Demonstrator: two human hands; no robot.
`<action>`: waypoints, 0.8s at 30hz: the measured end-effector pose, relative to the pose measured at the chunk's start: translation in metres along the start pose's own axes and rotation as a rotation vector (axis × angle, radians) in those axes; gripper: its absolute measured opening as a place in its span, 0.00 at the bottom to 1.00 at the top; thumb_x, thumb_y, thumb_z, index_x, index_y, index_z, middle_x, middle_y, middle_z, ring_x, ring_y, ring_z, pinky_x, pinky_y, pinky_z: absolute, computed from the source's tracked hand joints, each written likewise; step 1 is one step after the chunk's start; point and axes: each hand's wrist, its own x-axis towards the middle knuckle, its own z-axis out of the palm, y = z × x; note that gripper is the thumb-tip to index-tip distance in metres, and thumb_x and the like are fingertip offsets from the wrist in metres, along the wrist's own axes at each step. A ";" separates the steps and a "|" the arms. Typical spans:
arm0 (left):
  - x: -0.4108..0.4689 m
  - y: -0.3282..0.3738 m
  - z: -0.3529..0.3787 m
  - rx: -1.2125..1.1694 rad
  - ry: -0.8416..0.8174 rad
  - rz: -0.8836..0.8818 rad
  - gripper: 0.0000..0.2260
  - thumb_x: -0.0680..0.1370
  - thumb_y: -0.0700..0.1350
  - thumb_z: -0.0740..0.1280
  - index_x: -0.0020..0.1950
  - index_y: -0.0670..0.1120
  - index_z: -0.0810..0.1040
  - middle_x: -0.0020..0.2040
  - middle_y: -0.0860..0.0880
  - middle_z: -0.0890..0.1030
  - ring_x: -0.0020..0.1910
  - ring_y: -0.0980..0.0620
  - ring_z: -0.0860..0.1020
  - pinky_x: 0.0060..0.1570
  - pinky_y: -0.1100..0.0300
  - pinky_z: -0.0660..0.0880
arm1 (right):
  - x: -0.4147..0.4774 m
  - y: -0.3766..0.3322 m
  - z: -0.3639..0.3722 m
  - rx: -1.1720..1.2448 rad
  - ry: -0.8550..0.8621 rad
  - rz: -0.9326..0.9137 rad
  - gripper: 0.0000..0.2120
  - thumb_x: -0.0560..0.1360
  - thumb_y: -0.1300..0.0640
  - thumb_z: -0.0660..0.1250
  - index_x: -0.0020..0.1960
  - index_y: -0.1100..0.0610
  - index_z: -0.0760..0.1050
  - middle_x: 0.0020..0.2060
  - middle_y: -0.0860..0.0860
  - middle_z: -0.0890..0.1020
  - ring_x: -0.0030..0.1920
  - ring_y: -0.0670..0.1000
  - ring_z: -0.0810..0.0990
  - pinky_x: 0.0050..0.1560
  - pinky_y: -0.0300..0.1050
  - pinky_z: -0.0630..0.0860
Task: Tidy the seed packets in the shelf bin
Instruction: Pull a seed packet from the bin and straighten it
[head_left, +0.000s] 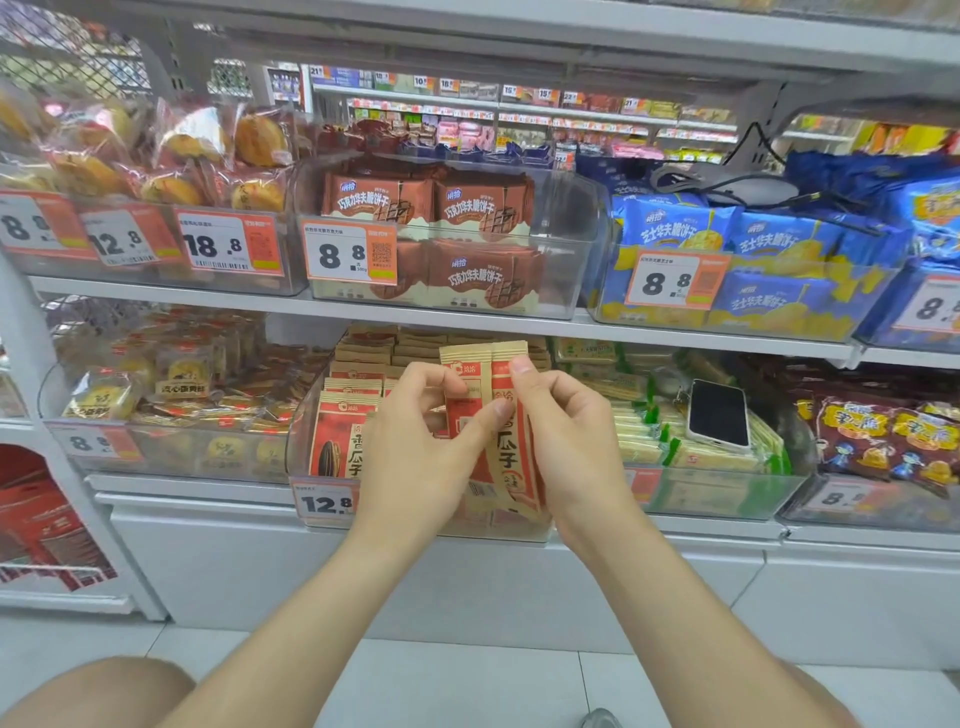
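You have both hands up at the front of the clear bin (306, 415) on the lower shelf (208, 491). Between them you hold two packets (480, 366) upright, side by side and overlapping, with their tan tops above your fingers and their lower ends hanging in front of the bin's front wall. Your left hand (415, 447) is clamped on them from the left, its thumb pressing on the red face of the packets while the curled fingers sit at their left edge. Your right hand (569, 441) grips them from the right, the forefinger tip laid on the top corner of the right-hand packet and the other fingers curled. The other packets (340, 415) fill the bin behind your hands: some stand upright at its front left corner, and more lie stacked flat toward its back edge. A price tag (324, 503) reading 12.8 hangs at the bin's front left corner, partly covered by your left wrist. In the next bin to the right, a phone (719, 413) lies face up on green packs (644, 441).
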 end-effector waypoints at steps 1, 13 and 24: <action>0.001 0.000 0.001 -0.012 0.003 0.004 0.13 0.75 0.52 0.81 0.50 0.53 0.79 0.48 0.60 0.87 0.46 0.59 0.86 0.47 0.47 0.85 | 0.001 0.000 0.000 -0.023 0.013 -0.030 0.20 0.83 0.43 0.70 0.35 0.51 0.80 0.43 0.58 0.88 0.47 0.65 0.86 0.56 0.69 0.84; 0.009 -0.001 0.002 -0.143 -0.063 -0.145 0.06 0.81 0.42 0.75 0.44 0.46 0.86 0.36 0.50 0.88 0.34 0.59 0.82 0.38 0.62 0.80 | 0.009 0.012 -0.004 -0.242 0.108 -0.319 0.14 0.85 0.51 0.68 0.42 0.53 0.80 0.35 0.54 0.85 0.35 0.49 0.79 0.41 0.58 0.80; 0.024 0.001 -0.012 -0.293 0.214 -0.294 0.09 0.78 0.50 0.79 0.50 0.45 0.85 0.45 0.48 0.89 0.43 0.47 0.88 0.40 0.48 0.86 | 0.000 -0.005 -0.013 -0.290 -0.354 0.124 0.09 0.79 0.54 0.77 0.58 0.54 0.85 0.45 0.52 0.90 0.45 0.54 0.90 0.47 0.53 0.87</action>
